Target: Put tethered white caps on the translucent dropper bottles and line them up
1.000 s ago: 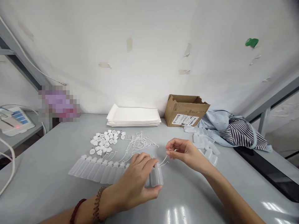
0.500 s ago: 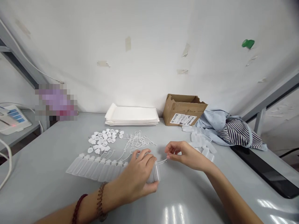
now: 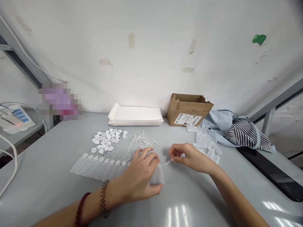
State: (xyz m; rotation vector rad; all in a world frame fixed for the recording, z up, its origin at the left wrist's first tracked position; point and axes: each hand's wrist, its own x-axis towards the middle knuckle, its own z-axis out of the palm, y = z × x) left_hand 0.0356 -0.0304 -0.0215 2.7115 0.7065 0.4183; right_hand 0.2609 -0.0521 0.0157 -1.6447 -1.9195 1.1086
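A row of flat, translucent plastic tubes (image 3: 94, 167) with white caps lies side by side in front of me. My left hand (image 3: 139, 176) spans the right end of this row, thumb at the near ends and fingers curled over the far ends, gripping the end tubes; the palm hides several of them. Just to the right, my right hand (image 3: 187, 156) pinches a thin white cord (image 3: 166, 162) that runs from the end of the row. Thin cords also stick out from some caps. Behind the row lie a heap of loose white caps (image 3: 106, 139) and a tangle of white looped cords (image 3: 142, 140).
Loose translucent tubes (image 3: 204, 142) lie beyond my right hand. At the wall stand a stack of white envelopes (image 3: 136, 115) and an open cardboard box (image 3: 189, 110). Bunched cloth (image 3: 243, 132) and a long black object (image 3: 270, 173) are at the right, a white device (image 3: 16, 118) at far left.
The view has shifted slightly, so everything sits a little further right. Both hands keep nearly the same pose, the right one still pinching the cord.
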